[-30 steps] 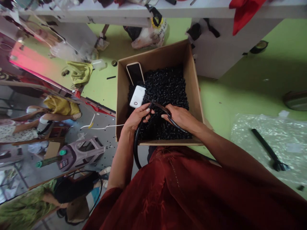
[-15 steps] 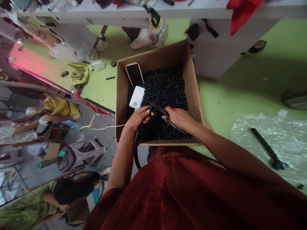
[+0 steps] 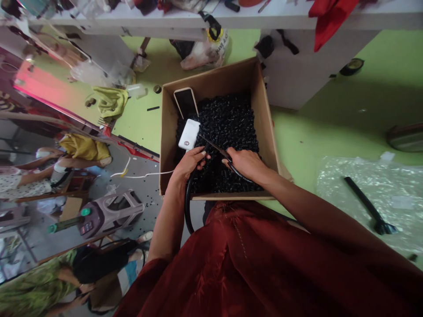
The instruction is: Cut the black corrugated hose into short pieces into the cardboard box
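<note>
Scissors (image 3: 220, 149) partly hidden, black pieces (image 3: 228, 114) seemingly blurred, red cloth (image 3: 328, 22) cropped

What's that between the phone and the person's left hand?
A flat white gadget lies between the phone and the left hand; the head view shows it.

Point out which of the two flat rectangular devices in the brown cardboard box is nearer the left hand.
The white, round-marked rectangular device, just beyond the left hand; the dark-screened, pale-rimmed phone sits farther off.
</note>
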{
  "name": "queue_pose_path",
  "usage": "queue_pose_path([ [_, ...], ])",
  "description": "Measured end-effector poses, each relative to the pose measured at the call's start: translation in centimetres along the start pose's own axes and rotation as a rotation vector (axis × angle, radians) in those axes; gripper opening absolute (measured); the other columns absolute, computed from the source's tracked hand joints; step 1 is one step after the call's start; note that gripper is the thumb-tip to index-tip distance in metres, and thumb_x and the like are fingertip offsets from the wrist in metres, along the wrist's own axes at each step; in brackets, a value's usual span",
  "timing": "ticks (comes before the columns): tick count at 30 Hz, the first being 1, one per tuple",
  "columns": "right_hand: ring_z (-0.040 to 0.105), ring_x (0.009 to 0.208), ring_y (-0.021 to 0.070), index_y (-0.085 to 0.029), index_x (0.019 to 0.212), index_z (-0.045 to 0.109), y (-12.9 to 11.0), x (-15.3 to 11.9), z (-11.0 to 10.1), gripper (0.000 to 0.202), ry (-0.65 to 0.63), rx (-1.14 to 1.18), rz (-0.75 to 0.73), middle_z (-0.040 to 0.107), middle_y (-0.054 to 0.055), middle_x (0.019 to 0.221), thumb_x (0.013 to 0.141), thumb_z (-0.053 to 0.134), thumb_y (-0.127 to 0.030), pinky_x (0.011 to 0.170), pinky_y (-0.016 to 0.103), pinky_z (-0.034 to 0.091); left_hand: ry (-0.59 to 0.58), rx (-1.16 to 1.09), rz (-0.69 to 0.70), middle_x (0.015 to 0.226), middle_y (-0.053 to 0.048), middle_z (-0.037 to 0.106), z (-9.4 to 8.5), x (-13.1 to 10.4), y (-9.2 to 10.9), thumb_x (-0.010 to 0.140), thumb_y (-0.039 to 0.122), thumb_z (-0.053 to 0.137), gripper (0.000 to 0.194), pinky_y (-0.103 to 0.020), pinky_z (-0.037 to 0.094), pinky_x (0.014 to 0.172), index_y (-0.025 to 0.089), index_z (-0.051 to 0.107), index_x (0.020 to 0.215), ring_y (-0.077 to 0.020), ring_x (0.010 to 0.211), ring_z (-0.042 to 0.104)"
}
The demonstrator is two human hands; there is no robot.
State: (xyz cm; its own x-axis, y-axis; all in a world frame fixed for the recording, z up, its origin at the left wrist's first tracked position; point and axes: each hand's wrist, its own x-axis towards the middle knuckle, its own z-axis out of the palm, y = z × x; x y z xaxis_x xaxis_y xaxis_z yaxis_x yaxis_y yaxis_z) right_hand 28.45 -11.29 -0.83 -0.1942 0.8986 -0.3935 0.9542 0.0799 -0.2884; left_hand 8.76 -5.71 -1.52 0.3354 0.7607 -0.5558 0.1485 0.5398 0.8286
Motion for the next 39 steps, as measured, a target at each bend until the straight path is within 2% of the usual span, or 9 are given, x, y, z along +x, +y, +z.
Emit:
queue_pose_path([
  [8, 0.068, 0.080, 0.0297, -0.017, 0.112, 0.051, 0.3, -0.4, -0.4, 0.046, 0.136, 0.053, 0.062, 0.070, 0.014, 0.086, 0.095, 0.026, -0.052, 0.066, 0.033, 0.045, 0.043, -0.140, 0.021, 0.075, -0.003, 0.062, 0.5, -0.5, 0.8, 0.078, 0.021, 0.064, 0.022, -0.017, 0.030, 0.039, 0.010, 0.060, 0.096, -0.0038, 0.048, 0.046],
  [11, 0.067, 0.077, 0.0254, -0.019, 0.108, 0.051, 0.7, -0.2, -0.4, 0.042, 0.154, 0.216, 0.086, 0.070, 0.012, 0.085, 0.095, 0.028, -0.051, 0.066, 0.030, 0.045, 0.047, -0.247, 0.045, 0.077, -0.004, 0.064, 0.5, -0.7, 1.2, 0.075, 0.017, 0.066, 0.027, -0.018, 0.034, 0.042, 0.009, 0.059, 0.099, -0.0044, 0.050, 0.048],
  [16, 0.063, 0.058, 0.0157, -0.020, 0.099, 0.050, 0.9, -0.2, -0.5, 0.029, 0.173, 0.566, 0.049, 0.068, 0.004, 0.073, 0.094, 0.039, -0.047, 0.060, 0.025, 0.047, 0.090, -0.320, 0.087, 0.081, -0.003, 0.067, 0.4, -0.7, 1.6, 0.073, 0.017, 0.069, 0.037, -0.018, 0.038, 0.047, 0.013, 0.059, 0.109, -0.0047, 0.054, 0.051],
  [20, 0.058, 0.046, 0.0114, -0.021, 0.090, 0.047, 0.4, -0.1, -0.3, 0.026, 0.073, 0.945, 0.005, 0.063, -0.002, 0.064, 0.088, 0.052, -0.047, 0.048, 0.022, 0.046, 0.215, -0.287, 0.182, 0.086, -0.003, 0.069, 0.9, -0.6, 2.4, 0.074, 0.020, 0.070, 0.045, -0.018, 0.042, 0.054, 0.016, 0.057, 0.118, -0.0052, 0.058, 0.053],
  [25, 0.057, 0.043, 0.0124, -0.024, 0.094, 0.039, -0.2, 0.3, -0.1, 0.030, -0.108, 1.337, 0.044, 0.062, -0.004, 0.062, 0.083, 0.058, -0.045, 0.037, 0.021, 0.043, 0.465, -0.328, 0.390, 0.089, 0.000, 0.066, 2.3, -0.2, 3.3, 0.080, 0.023, 0.066, 0.048, -0.018, 0.041, 0.059, 0.023, 0.052, 0.125, -0.0051, 0.062, 0.052],
  [28, 0.061, 0.049, 0.0128, -0.024, 0.096, 0.037, -0.6, 0.5, -0.3, 0.036, -0.106, 1.415, 0.052, 0.063, -0.004, 0.066, 0.078, 0.064, -0.041, 0.041, 0.021, 0.046, 0.540, -0.402, 0.375, 0.083, 0.001, 0.063, 3.1, 0.3, 3.7, 0.084, 0.021, 0.060, 0.048, -0.018, 0.040, 0.059, 0.026, 0.047, 0.130, -0.0056, 0.061, 0.050],
  [32, 0.063, 0.058, 0.0126, -0.023, 0.098, 0.036, -1.4, 0.8, -0.4, 0.048, -0.033, 1.446, -0.017, 0.060, -0.006, 0.069, 0.068, 0.072, -0.037, 0.049, 0.022, 0.048, 0.614, -0.453, 0.323, 0.077, 0.001, 0.058, 3.8, 1.5, 4.2, 0.087, 0.015, 0.052, 0.041, -0.016, 0.038, 0.056, 0.024, 0.050, 0.127, -0.0052, 0.059, 0.046],
  [35, 0.061, 0.061, 0.0130, -0.024, 0.097, 0.038, -2.5, 1.3, 0.0, 0.053, 0.029, 1.482, -0.094, 0.057, -0.006, 0.070, 0.062, 0.075, -0.036, 0.051, 0.023, 0.047, 0.663, -0.485, 0.387, 0.072, 0.003, 0.055, 4.0, 2.7, 4.5, 0.085, 0.014, 0.053, 0.033, -0.016, 0.037, 0.055, 0.021, 0.053, 0.118, -0.0043, 0.056, 0.045],
  [39, 0.054, 0.056, 0.0117, -0.025, 0.094, 0.041, -3.7, 1.7, 0.4, 0.045, 0.108, 1.512, -0.155, 0.051, -0.007, 0.070, 0.062, 0.072, -0.032, 0.051, 0.027, 0.048, 0.670, -0.505, 0.460, 0.074, 0.004, 0.055, 4.0, 4.1, 4.8, 0.082, 0.021, 0.060, 0.024, -0.017, 0.040, 0.059, 0.019, 0.056, 0.106, -0.0034, 0.056, 0.049],
])
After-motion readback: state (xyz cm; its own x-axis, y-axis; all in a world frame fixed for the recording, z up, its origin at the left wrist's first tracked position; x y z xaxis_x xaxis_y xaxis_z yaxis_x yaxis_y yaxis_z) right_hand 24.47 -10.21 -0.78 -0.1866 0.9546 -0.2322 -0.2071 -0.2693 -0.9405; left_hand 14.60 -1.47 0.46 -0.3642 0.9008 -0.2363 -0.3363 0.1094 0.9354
